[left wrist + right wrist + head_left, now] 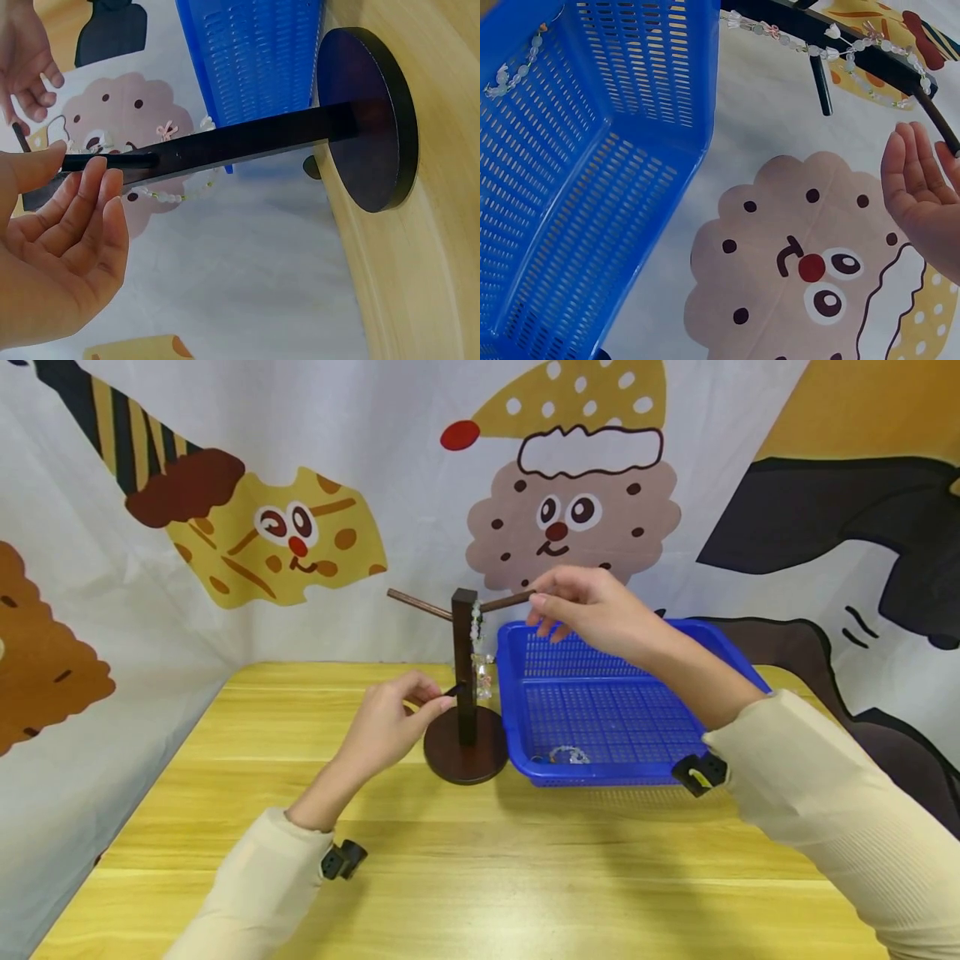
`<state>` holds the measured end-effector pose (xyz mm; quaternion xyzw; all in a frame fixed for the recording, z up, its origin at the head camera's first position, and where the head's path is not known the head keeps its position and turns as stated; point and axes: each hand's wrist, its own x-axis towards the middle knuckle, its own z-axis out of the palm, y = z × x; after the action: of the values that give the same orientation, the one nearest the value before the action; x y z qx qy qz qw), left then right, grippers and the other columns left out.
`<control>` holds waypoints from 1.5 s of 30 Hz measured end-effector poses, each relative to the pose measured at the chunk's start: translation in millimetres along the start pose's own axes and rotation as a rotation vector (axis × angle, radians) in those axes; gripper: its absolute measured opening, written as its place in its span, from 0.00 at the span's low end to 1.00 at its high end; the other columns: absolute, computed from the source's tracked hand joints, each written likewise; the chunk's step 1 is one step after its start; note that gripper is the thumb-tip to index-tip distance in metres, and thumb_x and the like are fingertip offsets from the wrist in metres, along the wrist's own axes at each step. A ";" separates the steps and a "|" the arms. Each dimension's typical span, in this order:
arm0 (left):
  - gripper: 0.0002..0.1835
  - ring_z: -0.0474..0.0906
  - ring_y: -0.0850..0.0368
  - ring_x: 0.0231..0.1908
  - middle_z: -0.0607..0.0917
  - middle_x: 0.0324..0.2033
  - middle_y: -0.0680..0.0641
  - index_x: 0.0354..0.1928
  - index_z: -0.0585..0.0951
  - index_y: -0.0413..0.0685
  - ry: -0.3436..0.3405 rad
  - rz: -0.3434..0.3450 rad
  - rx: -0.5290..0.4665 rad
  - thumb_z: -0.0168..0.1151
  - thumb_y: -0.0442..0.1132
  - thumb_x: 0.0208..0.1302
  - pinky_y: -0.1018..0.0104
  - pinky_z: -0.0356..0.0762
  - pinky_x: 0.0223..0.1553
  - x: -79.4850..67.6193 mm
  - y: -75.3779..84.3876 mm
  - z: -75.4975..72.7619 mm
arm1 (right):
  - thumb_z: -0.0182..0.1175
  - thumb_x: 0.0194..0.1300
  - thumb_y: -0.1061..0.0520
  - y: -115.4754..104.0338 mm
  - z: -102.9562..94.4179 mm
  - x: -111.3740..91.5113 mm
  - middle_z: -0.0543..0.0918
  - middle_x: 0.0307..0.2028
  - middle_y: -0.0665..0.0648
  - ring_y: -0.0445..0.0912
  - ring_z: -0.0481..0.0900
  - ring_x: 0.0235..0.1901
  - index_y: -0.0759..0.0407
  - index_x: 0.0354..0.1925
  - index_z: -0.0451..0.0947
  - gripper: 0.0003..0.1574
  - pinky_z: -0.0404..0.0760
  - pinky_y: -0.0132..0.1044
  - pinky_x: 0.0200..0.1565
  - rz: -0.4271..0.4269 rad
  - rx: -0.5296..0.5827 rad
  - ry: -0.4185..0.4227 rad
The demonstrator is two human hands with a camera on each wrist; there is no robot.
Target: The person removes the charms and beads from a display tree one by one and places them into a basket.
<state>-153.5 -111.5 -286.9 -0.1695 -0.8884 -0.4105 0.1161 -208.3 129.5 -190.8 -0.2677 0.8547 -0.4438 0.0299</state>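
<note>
On the table (480, 877), beside the blue plastic basket (622, 774), stands the dark wooden jewelry stand (465, 647); the left hand (393, 718) pinches its lower peg (120, 160), the right hand (592, 610) an upper peg (508, 602) near the tip. It looks stiff, smooth and fairly light, best steadied by its post; the hanging beaded bracelets (476, 627) seem limp and delicate.

Light from above fills the head view evenly, leaving a pale glare on the table (517, 910) at lower centre and soft shadows below the sleeves (255, 877). Wide-angle distortion stretches the lower right corner. The left wrist view is dimmer, greyer. Beads (568, 754) in the blue basket (517, 727) seem blurred, though too small to judge.
</note>
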 end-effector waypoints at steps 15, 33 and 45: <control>0.06 0.79 0.53 0.29 0.82 0.29 0.45 0.33 0.79 0.38 -0.005 -0.019 0.000 0.61 0.36 0.61 0.60 0.77 0.33 -1.0 -3.8 -5.6 | 0.52 0.66 0.63 -1.7 0.6 -2.1 0.81 0.36 0.59 0.50 0.79 0.32 0.65 0.47 0.74 0.12 0.78 0.38 0.38 -0.011 0.026 -0.024; 0.05 0.78 0.52 0.31 0.82 0.30 0.44 0.33 0.79 0.38 -0.039 0.026 0.011 0.58 0.33 0.62 0.58 0.77 0.33 2.3 -11.1 -13.9 | 0.51 0.66 0.66 -6.3 5.3 -3.8 0.81 0.37 0.60 0.49 0.79 0.34 0.69 0.44 0.74 0.09 0.78 0.38 0.38 -0.064 0.083 -0.049; 0.06 0.79 0.50 0.35 0.83 0.32 0.44 0.34 0.79 0.39 -0.104 -0.020 -0.018 0.55 0.34 0.64 0.55 0.75 0.37 11.4 -23.6 -25.6 | 0.52 0.65 0.68 -12.2 15.6 -5.2 0.80 0.35 0.61 0.50 0.79 0.34 0.69 0.43 0.73 0.08 0.77 0.38 0.38 -0.110 0.111 -0.074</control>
<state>-171.6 -143.2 -283.0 -0.1825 -0.8912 -0.4102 0.0641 -194.1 114.8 -191.7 -0.3283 0.8110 -0.4814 0.0519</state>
